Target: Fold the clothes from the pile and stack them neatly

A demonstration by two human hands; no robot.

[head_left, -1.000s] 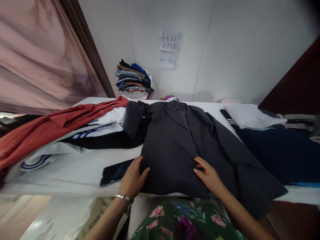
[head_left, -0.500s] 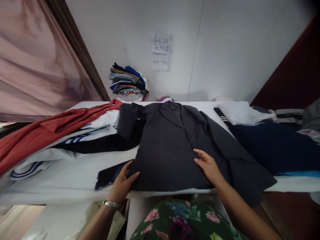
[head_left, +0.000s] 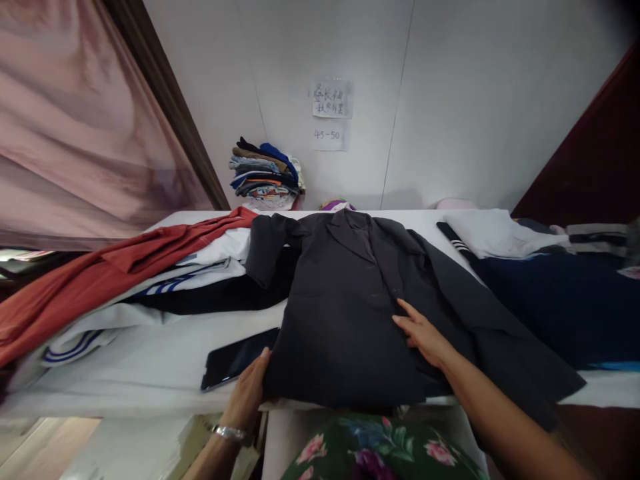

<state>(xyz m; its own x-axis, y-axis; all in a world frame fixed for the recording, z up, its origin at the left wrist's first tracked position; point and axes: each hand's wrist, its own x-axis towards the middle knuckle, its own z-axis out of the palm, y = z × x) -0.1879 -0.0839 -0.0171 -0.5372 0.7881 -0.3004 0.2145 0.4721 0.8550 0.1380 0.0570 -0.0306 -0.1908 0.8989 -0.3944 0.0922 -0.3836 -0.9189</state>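
Note:
A dark grey suit jacket point(head_left: 345, 327) lies front up on the white-covered table, its collar at the far side and its hem at the near edge. At its lower left side edge, my left hand point(head_left: 250, 383) is closed on the cloth, with most of its fingers hidden by the jacket. My right hand point(head_left: 423, 337) rests on the front opening, fingers stretched out and apart, touching the cloth below the buttons. One sleeve is bent at the upper left; the other stretches toward the lower right. A black phone point(head_left: 237, 360) lies just beyond my left hand.
A red garment point(head_left: 135, 267) and white clothes with blue stripes point(head_left: 170, 283) are heaped on the left. Navy clothing point(head_left: 545, 300) and a white garment point(head_left: 493, 233) lie on the right. A folded clothes stack point(head_left: 267, 173) stands at the back, near paper signs point(head_left: 331, 107) on the wall.
My left hand has closed in on the jacket's side edge, its fingers going out of sight. My right hand stays on the front opening. The view has shifted slightly.

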